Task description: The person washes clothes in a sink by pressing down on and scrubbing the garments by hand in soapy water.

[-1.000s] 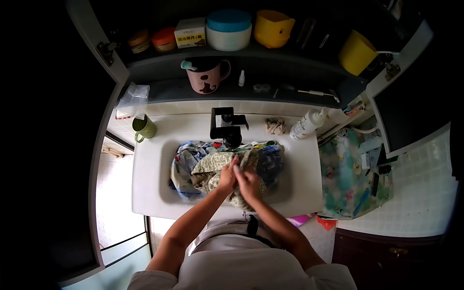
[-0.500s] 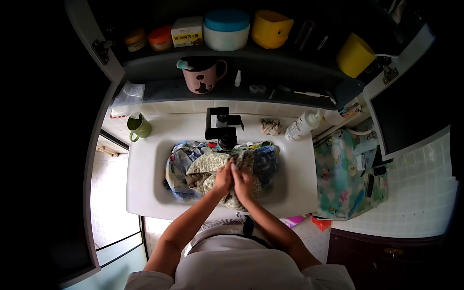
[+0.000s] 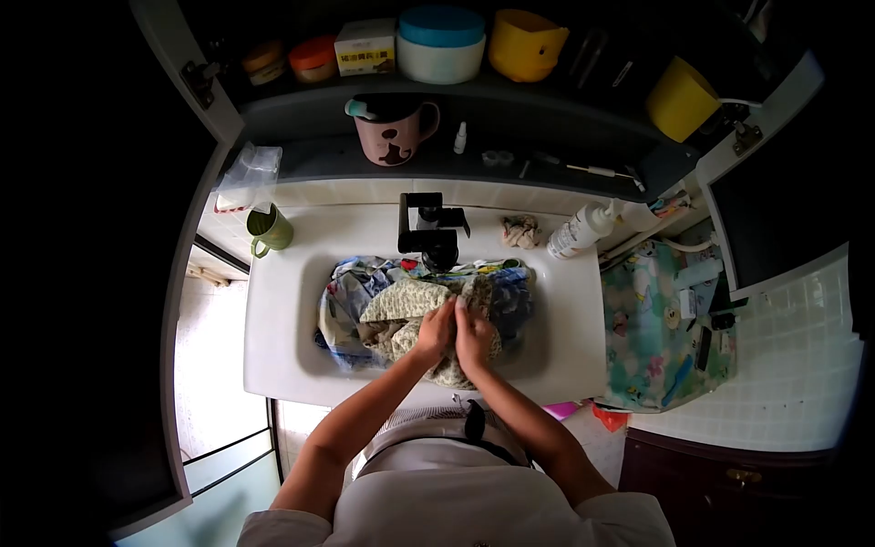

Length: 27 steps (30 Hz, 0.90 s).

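Observation:
My left hand (image 3: 437,330) and my right hand (image 3: 471,335) are close together over the sink basin (image 3: 538,365). Both are closed on a cream and brown patterned cloth (image 3: 404,299), bunched up between and beneath them. Most of the fingertips are hidden from above. Around and under it lies a heap of blue, white and multicoloured wet-looking fabric (image 3: 342,305). Just beyond the hands a black faucet (image 3: 433,228) reaches over the basin.
On the sink's rim stand a green cup (image 3: 271,232), a crumpled rag (image 3: 521,232) and a white pump bottle (image 3: 581,231). Above, a dark shelf holds a pink mug (image 3: 392,141) and several containers. Open cabinet doors flank both sides. A patterned cover (image 3: 638,346) lies right.
The whole view has shifted slightly, so things sit a little to the right and higher. My hands remain together on the patterned cloth, their pose slightly changed.

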### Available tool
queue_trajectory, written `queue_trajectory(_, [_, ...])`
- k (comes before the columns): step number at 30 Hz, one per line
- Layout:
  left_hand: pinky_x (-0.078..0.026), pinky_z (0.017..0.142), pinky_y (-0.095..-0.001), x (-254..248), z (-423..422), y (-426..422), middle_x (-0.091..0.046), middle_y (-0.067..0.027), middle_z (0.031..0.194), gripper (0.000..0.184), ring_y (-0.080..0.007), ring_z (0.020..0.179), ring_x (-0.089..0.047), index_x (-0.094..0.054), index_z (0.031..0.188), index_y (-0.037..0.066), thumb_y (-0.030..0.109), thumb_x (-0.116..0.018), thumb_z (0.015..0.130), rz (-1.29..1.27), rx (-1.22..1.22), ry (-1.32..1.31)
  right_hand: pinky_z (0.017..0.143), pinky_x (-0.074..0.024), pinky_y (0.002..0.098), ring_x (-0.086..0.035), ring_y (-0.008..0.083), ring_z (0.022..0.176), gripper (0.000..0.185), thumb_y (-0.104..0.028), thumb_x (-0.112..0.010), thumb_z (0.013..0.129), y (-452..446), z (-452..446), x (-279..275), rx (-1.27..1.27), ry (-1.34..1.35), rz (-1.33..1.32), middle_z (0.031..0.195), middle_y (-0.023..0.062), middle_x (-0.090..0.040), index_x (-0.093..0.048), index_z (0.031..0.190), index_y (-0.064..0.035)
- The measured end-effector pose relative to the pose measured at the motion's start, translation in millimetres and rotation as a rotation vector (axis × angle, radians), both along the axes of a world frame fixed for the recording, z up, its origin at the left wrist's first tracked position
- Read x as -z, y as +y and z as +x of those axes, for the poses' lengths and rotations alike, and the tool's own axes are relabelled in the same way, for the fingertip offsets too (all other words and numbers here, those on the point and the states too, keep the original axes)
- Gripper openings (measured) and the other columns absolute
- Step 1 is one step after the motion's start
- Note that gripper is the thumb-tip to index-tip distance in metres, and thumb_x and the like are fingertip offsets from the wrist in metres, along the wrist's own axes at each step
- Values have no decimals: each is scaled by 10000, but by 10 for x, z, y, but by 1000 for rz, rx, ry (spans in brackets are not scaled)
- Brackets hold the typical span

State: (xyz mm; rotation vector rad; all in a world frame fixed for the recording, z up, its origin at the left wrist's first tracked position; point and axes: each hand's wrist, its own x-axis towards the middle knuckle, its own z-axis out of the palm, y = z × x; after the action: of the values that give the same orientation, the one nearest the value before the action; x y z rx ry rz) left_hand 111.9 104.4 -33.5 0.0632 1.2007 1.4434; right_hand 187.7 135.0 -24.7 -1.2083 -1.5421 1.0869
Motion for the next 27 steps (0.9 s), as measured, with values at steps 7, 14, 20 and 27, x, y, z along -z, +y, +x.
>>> queue_trajectory(7, [-424, 781, -255, -58, -5, 12, -620, -23, 966, 499, -109, 867, -541, -561, 1235, 24, 397, -578, 905, 50, -73, 7, 435, -282, 364, -373, 142, 413, 511, -328, -562, 928, -4, -33, 91, -50, -4, 74, 453, 99, -400, -486, 572, 30])
queue_trajectory(14, [-404, 828, -231, -250, 53, -81, -642, -22, 1024, 447, -94, 904, -539, -619, 1169, 28, 398, -525, 937, 39, -37, -1, 447, -308, 406, -373, 215, 360, 541, -341, -565, 916, 98, -34, 152, 43, -191, -35, 393, 128, -372, -519, 525, 31])
queue_trajectory(20, [-463, 706, -261, 107, -129, -53, -642, -50, 933, 382, -114, 771, -550, -616, 1130, 41, 360, -492, 961, 8, -22, -62, 687, -464, 372, -444, 243, 408, 556, -371, -575, 906, -238, -107, 19, -33, -159, 274, 441, 137, -423, -492, 504, 4])
queue_trajectory(27, [-459, 772, -251, -32, -34, -90, -627, -54, 1081, 424, -110, 902, -565, -576, 1215, 13, 341, -464, 970, -48, 135, 172, 412, -311, 379, -418, 201, 354, 614, -446, -560, 895, 350, -57, 246, -52, -171, -252, 397, 103, -420, -493, 496, 16])
